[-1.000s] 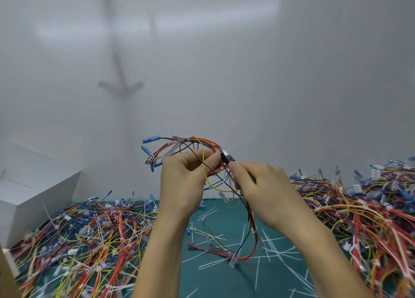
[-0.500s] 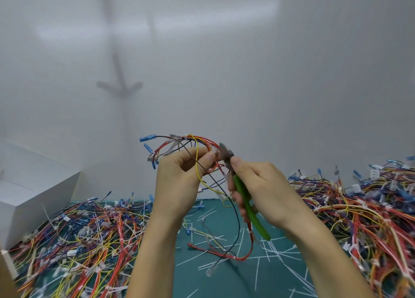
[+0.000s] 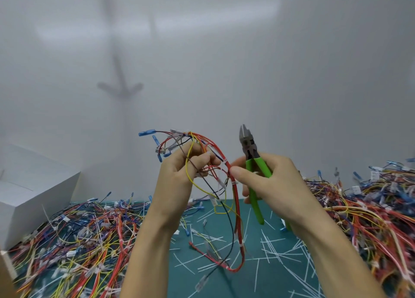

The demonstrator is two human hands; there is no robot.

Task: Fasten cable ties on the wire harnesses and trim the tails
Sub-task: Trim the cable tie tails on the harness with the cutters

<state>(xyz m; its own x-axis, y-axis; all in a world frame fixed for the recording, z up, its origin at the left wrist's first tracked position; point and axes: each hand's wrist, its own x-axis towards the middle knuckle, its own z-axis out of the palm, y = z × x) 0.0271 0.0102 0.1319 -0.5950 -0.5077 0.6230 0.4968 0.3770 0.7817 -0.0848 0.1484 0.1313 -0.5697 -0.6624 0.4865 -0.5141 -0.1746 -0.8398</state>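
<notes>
The left hand [image 3: 179, 174] gripped the wire bundle [image 3: 226, 174]; the right hand [image 3: 267, 181], fingers clamped around green cutters [image 3: 251, 160], pinched it. Raised blades risked nicking insulation.

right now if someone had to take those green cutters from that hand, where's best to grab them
Take the cutters by the lower end of the green handles, coming from below. That end sticks out bare under the right hand, while the pointed metal jaws face up and the held wire harness crowds their left side.
</notes>
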